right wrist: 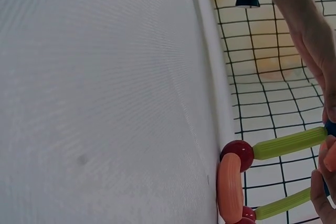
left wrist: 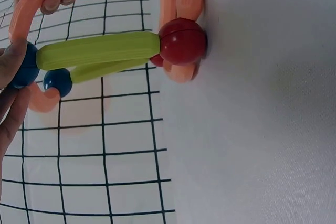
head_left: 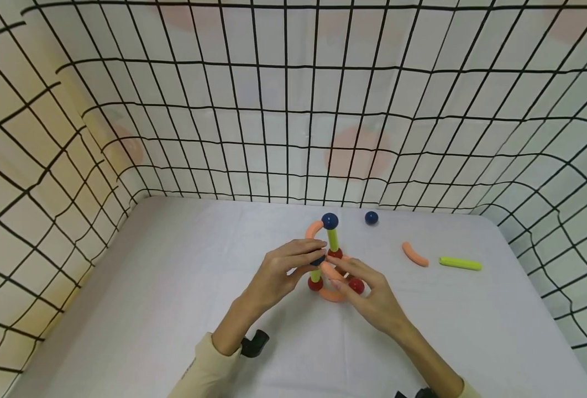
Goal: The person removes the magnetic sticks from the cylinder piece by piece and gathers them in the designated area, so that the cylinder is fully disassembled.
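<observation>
A magnetic-toy-like structure of balls and rods stands on the table between my hands. My left hand [head_left: 278,271] pinches a blue ball [left wrist: 27,66] atop an upright green rod [left wrist: 100,48], which rises from a red ball [left wrist: 182,41]. With its fingertips, my right hand [head_left: 373,296] holds an orange curved rod [head_left: 331,271] whose end meets that blue ball. Behind stands a second green rod [head_left: 333,240], topped by another blue ball [head_left: 330,221] with an orange curved rod [head_left: 315,228] attached. Orange curved rods [head_left: 331,296] and red balls [head_left: 356,286] form the base, partly hidden by my fingers.
Right of the structure lie a loose orange curved rod [head_left: 415,255] and a loose green rod [head_left: 460,263]. A loose blue ball [head_left: 371,218] sits near the back edge. Black netting [head_left: 286,110] encloses the white table [head_left: 174,309] at the back and sides.
</observation>
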`<control>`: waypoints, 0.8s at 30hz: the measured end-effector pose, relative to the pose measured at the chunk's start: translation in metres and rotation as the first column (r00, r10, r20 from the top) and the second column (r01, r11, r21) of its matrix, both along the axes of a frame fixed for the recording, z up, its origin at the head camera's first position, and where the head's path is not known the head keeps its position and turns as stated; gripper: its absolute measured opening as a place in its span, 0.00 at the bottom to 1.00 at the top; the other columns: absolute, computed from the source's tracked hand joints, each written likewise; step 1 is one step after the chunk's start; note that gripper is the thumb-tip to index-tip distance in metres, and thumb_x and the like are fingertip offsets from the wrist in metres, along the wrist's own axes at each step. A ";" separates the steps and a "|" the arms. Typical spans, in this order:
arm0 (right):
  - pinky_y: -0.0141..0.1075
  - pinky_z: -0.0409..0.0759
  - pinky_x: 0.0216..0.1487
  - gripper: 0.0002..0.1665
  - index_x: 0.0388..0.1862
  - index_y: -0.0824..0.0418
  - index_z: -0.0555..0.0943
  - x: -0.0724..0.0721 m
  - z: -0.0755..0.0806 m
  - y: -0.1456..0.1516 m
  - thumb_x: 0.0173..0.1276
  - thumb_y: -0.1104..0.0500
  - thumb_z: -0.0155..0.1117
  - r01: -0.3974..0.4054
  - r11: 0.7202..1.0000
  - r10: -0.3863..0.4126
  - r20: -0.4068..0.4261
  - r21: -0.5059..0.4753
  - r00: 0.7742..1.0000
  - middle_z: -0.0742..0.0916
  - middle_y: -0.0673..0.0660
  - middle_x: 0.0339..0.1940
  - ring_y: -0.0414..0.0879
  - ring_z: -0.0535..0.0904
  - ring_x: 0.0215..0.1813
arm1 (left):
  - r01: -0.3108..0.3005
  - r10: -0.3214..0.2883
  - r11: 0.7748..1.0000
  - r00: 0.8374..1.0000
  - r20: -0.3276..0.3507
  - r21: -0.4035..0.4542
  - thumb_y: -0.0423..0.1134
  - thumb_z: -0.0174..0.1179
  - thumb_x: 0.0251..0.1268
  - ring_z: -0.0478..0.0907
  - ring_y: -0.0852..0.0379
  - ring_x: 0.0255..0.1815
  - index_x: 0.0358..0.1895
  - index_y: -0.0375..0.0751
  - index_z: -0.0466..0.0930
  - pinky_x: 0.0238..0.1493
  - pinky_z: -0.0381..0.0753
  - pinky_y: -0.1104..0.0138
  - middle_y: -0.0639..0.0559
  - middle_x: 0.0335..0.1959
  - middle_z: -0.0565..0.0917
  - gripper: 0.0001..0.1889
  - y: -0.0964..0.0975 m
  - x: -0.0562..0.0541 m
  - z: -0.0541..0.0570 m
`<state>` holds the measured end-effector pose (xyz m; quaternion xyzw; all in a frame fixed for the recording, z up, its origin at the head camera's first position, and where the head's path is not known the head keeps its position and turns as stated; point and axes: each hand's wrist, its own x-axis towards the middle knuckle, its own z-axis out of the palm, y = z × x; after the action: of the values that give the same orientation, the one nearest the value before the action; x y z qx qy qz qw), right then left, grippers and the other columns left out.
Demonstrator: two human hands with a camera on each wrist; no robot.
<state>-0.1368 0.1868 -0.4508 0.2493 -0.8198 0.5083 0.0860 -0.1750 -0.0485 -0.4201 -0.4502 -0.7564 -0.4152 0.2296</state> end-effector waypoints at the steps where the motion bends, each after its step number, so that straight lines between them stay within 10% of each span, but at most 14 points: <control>1: 0.30 0.83 0.52 0.30 0.71 0.52 0.79 0.000 0.000 0.000 0.71 0.66 0.68 0.000 1.000 0.000 0.001 -0.006 1.000 0.87 0.50 0.56 0.38 0.80 0.52 | 0.001 -0.001 1.000 1.000 0.004 -0.004 0.22 0.74 0.54 0.85 0.47 0.60 0.56 0.30 0.86 0.61 0.84 0.69 0.40 0.57 0.88 0.23 0.000 0.000 0.000; 24: 0.24 0.81 0.60 0.24 0.65 0.61 0.83 0.000 0.005 0.002 0.71 0.72 0.66 -0.063 0.987 0.065 0.010 -0.147 0.998 0.85 0.55 0.56 0.38 0.80 0.59 | -0.035 0.034 0.998 0.999 -0.028 -0.055 0.24 0.74 0.54 0.86 0.49 0.60 0.57 0.32 0.86 0.62 0.83 0.69 0.43 0.55 0.90 0.23 0.000 0.000 0.004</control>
<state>-0.1370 0.1888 -0.4453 0.2646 -0.7725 0.5714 0.0816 -0.1750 -0.0487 -0.4164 -0.4488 -0.7722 -0.3839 0.2343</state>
